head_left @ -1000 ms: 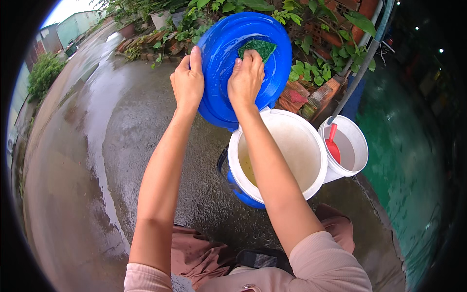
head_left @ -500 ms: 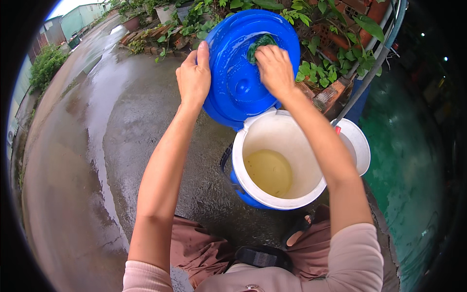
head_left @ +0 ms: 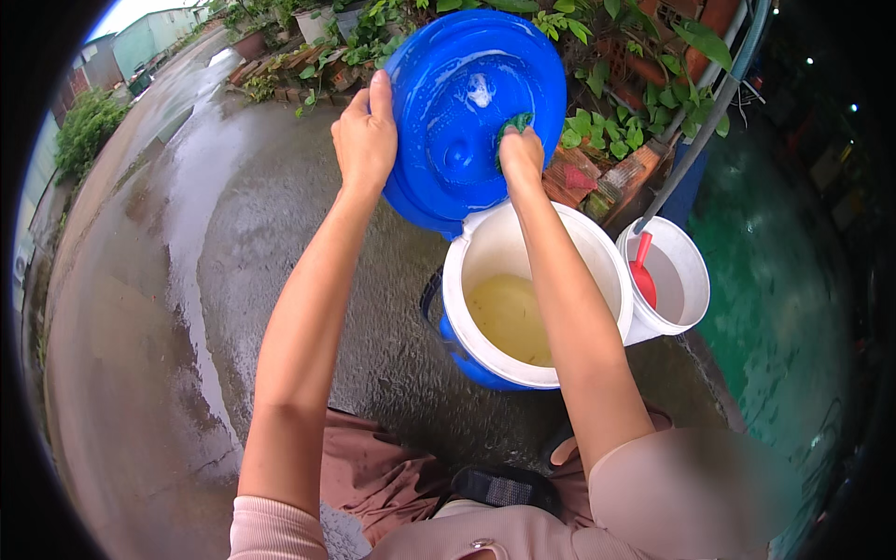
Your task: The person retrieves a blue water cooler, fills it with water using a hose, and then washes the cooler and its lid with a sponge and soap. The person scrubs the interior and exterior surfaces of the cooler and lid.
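My left hand (head_left: 366,140) is closed on the left rim of a round blue lid (head_left: 431,112), thumb pointing up and the other fingers hidden behind it. The lid stands raised, its inner face toward me with streaks of white foam. In my right hand (head_left: 522,154) a green scrubbing pad (head_left: 513,129) is pressed to the lower right of that face. Below, the lid meets the rim of a blue cooler bucket (head_left: 455,308) with a white inside. Yellowish water (head_left: 499,313) with dark specks lies in its bottom. My right forearm passes over the bucket's opening.
A white pail (head_left: 693,280) holding a red scoop (head_left: 642,273) stands right of the cooler bucket. Behind it are a grey pipe (head_left: 686,173), bricks (head_left: 627,182) and leafy plants (head_left: 611,131). Wet concrete (head_left: 280,187) stretches left; a green floor (head_left: 765,308) lies right.
My right hand has moved down with the scrubbing pad, from the lid's upper right to its lower right. The lid has shifted slightly left and up. The red scoop now shows fully.
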The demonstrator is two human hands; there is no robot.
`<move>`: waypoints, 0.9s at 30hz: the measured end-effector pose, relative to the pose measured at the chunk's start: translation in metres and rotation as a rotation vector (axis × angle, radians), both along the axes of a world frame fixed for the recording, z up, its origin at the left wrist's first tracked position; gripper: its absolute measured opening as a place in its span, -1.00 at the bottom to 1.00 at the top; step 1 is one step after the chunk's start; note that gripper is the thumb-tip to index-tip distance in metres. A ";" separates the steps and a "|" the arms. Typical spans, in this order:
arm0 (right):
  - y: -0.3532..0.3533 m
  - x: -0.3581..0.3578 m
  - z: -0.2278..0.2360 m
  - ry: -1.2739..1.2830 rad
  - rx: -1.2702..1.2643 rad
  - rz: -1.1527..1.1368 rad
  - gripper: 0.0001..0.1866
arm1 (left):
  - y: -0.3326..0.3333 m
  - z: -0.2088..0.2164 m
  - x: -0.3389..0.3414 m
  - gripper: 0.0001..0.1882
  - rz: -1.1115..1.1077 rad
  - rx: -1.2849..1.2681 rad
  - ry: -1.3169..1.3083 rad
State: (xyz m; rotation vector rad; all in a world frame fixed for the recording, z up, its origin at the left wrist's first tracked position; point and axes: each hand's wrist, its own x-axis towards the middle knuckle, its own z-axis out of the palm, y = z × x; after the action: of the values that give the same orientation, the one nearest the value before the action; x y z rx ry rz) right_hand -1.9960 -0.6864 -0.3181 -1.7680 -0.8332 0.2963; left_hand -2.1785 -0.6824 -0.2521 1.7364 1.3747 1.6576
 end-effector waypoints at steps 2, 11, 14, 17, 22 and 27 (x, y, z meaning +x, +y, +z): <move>-0.014 -0.032 -0.005 -0.144 0.058 0.046 -0.68 | 0.002 -0.005 -0.001 -0.36 0.028 -0.001 0.015; -0.033 -0.066 -0.030 -0.745 0.429 0.153 -0.81 | 0.004 -0.003 -0.004 -0.37 -0.009 -0.038 0.006; -0.048 -0.065 -0.022 -0.487 0.298 0.348 -0.84 | 0.016 -0.011 -0.016 -0.36 -0.387 -0.133 -0.209; -0.083 -0.078 -0.049 -0.723 0.606 0.401 -0.78 | 0.013 -0.010 -0.015 -0.32 -0.563 -0.213 -0.324; -0.057 -0.106 -0.006 -1.013 0.735 0.304 -0.77 | 0.002 0.002 -0.022 -0.31 -0.506 -0.248 -0.196; -0.050 -0.080 -0.007 -1.200 0.619 0.630 -0.73 | 0.029 -0.028 -0.025 -0.36 -0.737 -0.168 -0.444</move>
State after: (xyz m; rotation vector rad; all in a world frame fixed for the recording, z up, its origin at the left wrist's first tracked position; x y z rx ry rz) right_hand -2.0760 -0.7364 -0.3248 -0.9201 -2.0579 -0.6549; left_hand -2.2031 -0.6533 -0.2799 1.4078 0.5478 1.3329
